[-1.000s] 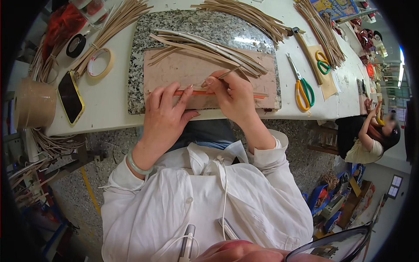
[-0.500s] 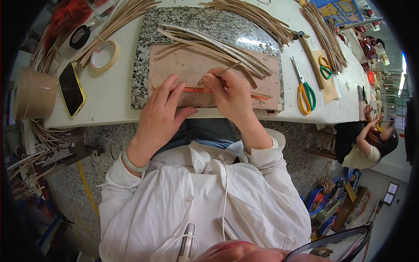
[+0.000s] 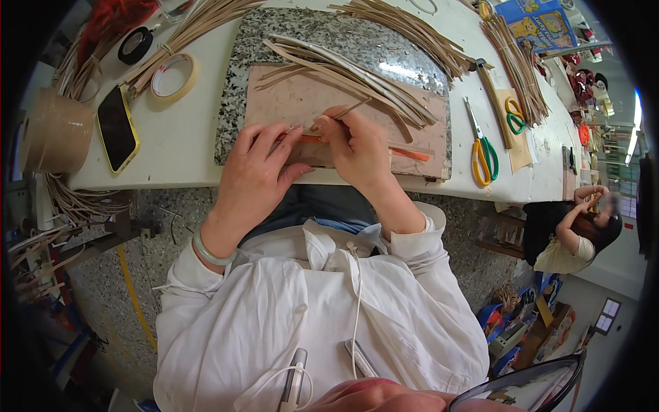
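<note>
My right hand [image 3: 360, 147] is closed in a pinch on a thin pen-like stick [image 3: 353, 108]. Its lower tip is close to an orange ruler-like strip [image 3: 412, 155], which lies on the pinkish-brown board [image 3: 302, 95] near the table's front edge. My left hand [image 3: 255, 165] rests at the other end of the orange strip. Its fingers are stretched out, with fingertips on the strip and the thumb held apart. A narrow tan strip seems to lie along the orange one, partly hidden by my hands. Beyond them lies a loose pile of flat tan and white strips [image 3: 343, 72].
Under the board is a speckled stone slab [image 3: 231, 103]. To the left are a phone [image 3: 118, 130], masking tape [image 3: 173, 77] and black tape [image 3: 135, 45]. Scissors [image 3: 484, 154], a hammer-like tool [image 3: 495, 103] and bundled strips [image 3: 515, 65] lie right. Another person [image 3: 570, 230] sits further right.
My view has shifted slightly, so the table items appear a little to the right. My hands stay at the orange strip, the left fingertips closer to the right hand. The other person's hands have lowered.
</note>
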Motion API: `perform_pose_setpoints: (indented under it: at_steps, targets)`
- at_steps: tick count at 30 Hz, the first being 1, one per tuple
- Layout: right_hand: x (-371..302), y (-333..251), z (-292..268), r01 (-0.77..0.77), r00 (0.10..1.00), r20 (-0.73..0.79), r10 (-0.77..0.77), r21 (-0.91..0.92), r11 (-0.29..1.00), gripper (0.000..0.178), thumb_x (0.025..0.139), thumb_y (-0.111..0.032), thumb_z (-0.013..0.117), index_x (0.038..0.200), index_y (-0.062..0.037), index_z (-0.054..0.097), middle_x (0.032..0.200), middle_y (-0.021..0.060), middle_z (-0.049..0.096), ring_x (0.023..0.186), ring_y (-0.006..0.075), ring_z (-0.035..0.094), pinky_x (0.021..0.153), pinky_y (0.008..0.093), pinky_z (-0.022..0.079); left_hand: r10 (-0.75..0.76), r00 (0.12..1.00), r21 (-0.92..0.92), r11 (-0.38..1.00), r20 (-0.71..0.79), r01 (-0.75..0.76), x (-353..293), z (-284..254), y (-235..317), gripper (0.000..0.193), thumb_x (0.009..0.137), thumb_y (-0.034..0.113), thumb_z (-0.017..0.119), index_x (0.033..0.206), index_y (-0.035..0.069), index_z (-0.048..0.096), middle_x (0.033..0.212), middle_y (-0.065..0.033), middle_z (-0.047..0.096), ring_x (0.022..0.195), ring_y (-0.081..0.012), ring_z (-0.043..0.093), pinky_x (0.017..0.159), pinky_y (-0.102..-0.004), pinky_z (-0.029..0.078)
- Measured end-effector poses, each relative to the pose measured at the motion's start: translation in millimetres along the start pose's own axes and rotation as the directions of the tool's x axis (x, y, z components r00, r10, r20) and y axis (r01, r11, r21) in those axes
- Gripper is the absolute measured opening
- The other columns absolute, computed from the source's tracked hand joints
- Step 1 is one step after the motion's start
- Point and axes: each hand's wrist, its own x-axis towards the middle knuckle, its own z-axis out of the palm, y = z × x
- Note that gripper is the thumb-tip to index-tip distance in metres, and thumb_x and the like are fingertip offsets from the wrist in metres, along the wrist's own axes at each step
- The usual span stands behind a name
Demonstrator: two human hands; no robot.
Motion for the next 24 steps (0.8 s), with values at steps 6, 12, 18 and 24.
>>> perform_pose_setpoints:
  at_steps: [6, 12, 18, 24]
  targets:
    - [3.0, -4.6, -1.5, -0.028, 0.999, 0.041, 0.032, -0.080, 0.996, 0.009, 0.094, -0.009, 0.065, 0.096, 0.0000, 0.067, 0.069, 0.0080, 0.067, 0.062, 0.0136, 0.064, 0.059, 0.0264, 0.050, -0.001, 0.999, -0.044, 0.999, 0.032, 0.003, 1.4, -3.9, -2.8, 0.050, 0.080, 0.024, 0.075, 0.125, 0.005, 0.063, 0.120, -0.0084, 0.057, 0.111, -0.0299, 0.050, 0.096, -0.0402, 0.045]
    - [7.2, -10.3, 2.5, -0.137, 0.991, 0.011, 0.136, 0.097, 0.986, 0.010, 0.094, -0.010, 0.066, 0.095, -0.0003, 0.066, 0.070, 0.0090, 0.067, 0.062, 0.0168, 0.065, 0.058, 0.0283, 0.050, -0.047, 0.998, -0.160, 0.986, 0.051, 0.054, 2.3, -8.2, -7.9, 0.070, 0.083, 0.024, 0.075, 0.144, 0.006, 0.046, 0.119, -0.0110, 0.059, 0.112, -0.0297, 0.051, 0.098, -0.0409, 0.044]
    - [6.6, -10.0, 9.5, -0.039, 0.999, 0.033, 0.041, -0.058, 0.998, 0.009, 0.093, -0.009, 0.067, 0.094, -0.0009, 0.066, 0.070, 0.0112, 0.067, 0.063, 0.0207, 0.066, 0.058, 0.0307, 0.050, -0.111, 0.993, -0.294, 0.948, 0.050, 0.121, -0.4, -6.7, -12.8, 0.094, 0.080, 0.018, 0.079, 0.156, 0.008, 0.025, 0.116, -0.0119, 0.062, 0.110, -0.0281, 0.053, 0.096, -0.0400, 0.045]
    - [14.1, -14.6, 1.7, -0.181, 0.982, 0.076, 0.174, 0.098, 0.979, 0.007, 0.092, -0.009, 0.067, 0.093, -0.0017, 0.067, 0.073, 0.0151, 0.068, 0.063, 0.0274, 0.068, 0.057, 0.0332, 0.051, -0.122, 0.992, -0.329, 0.937, 0.011, 0.119, -2.1, -4.3, -15.6, 0.099, 0.077, 0.019, 0.081, 0.156, 0.008, 0.023, 0.111, -0.0102, 0.065, 0.106, -0.0283, 0.056, 0.094, -0.0389, 0.048]
